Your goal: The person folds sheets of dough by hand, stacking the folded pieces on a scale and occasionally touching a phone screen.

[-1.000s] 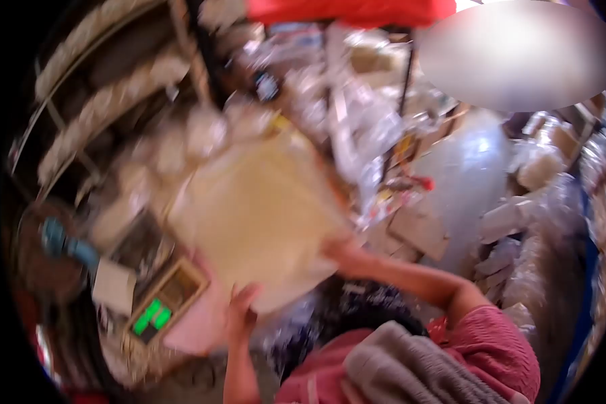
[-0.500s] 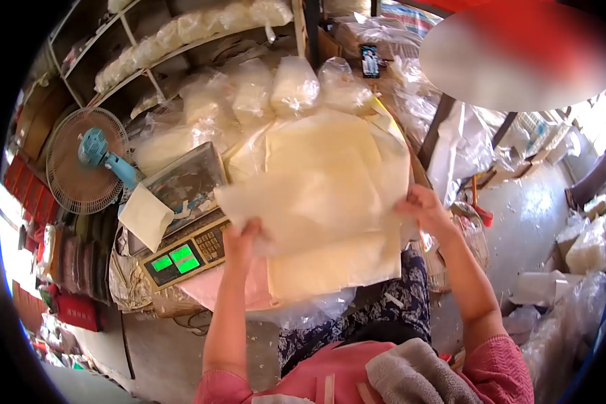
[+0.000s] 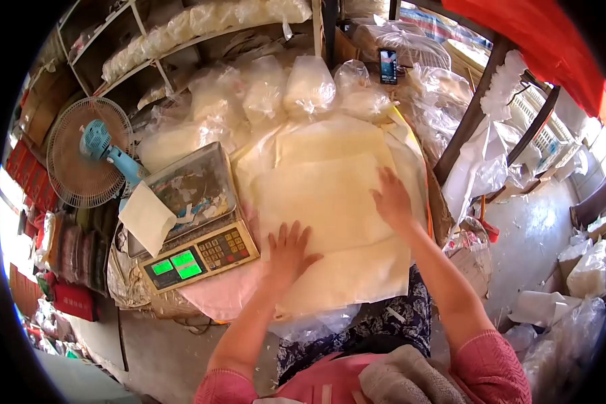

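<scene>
A thin, pale cream sheet (image 3: 323,202) lies over more cream sheets (image 3: 337,276) on the table in front of me. My left hand (image 3: 289,254) rests on its near left part, fingers spread and pointing away from me. Over its right side lies my right hand (image 3: 392,200), fingers stretched out and slightly apart. Neither hand grips anything. Just left of my left hand stands a digital scale (image 3: 202,252) with lit green displays, and pink material (image 3: 225,293) shows below it.
Filled clear plastic bags (image 3: 310,87) line the table's far side. A fan (image 3: 91,151) stands at the left, and a folded white paper (image 3: 148,219) leans on the scale. A phone (image 3: 388,66) is propped at the back. Shelving (image 3: 148,54) rises behind.
The sheet was held up by its two sides, one in each hand; now it lies down on the others. Both hands have let go and flattened onto it.
</scene>
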Action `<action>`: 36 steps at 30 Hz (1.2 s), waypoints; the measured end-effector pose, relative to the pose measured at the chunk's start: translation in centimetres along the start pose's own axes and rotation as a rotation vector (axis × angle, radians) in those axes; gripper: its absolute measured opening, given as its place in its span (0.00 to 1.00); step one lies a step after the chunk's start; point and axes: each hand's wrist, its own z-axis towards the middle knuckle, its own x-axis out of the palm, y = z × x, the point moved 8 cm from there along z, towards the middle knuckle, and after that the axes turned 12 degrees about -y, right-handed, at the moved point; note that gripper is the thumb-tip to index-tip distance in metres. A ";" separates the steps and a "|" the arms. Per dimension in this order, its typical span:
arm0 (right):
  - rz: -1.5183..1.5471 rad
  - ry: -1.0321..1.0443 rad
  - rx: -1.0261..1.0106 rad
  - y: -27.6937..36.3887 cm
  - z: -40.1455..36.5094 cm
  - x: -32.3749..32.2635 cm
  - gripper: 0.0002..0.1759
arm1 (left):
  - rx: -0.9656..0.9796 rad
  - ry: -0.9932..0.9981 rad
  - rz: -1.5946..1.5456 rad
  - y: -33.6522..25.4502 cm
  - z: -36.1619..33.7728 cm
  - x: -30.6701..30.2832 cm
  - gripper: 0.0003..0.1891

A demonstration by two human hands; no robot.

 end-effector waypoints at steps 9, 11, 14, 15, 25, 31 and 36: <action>0.120 0.319 -0.172 4.2 -8.0 2.3 0.20 | 0.089 0.233 0.005 0.7 1.6 -1.1 0.29; 0.383 0.531 0.048 6.5 -7.6 -2.0 0.20 | 0.130 0.234 -0.026 1.3 1.7 -0.8 0.26; 0.986 0.770 0.941 3.9 -13.0 -0.4 0.25 | 0.186 0.096 -0.062 0.0 1.2 -1.0 0.24; 1.149 0.808 1.259 3.7 -14.8 -0.4 0.26 | 0.153 0.150 -0.078 -1.3 0.4 -1.3 0.25; 0.855 0.106 0.126 13.0 2.2 -14.6 0.15 | -0.080 -0.075 -0.886 -5.9 -2.8 -7.4 0.49; 0.744 0.202 -0.638 15.5 -3.7 -16.7 0.21 | -0.435 -0.504 -1.376 5.3 -3.6 -4.9 0.38; 0.706 0.390 -0.447 7.6 -12.0 -8.6 0.24 | -0.166 -0.143 -1.147 1.1 -6.0 -7.8 0.19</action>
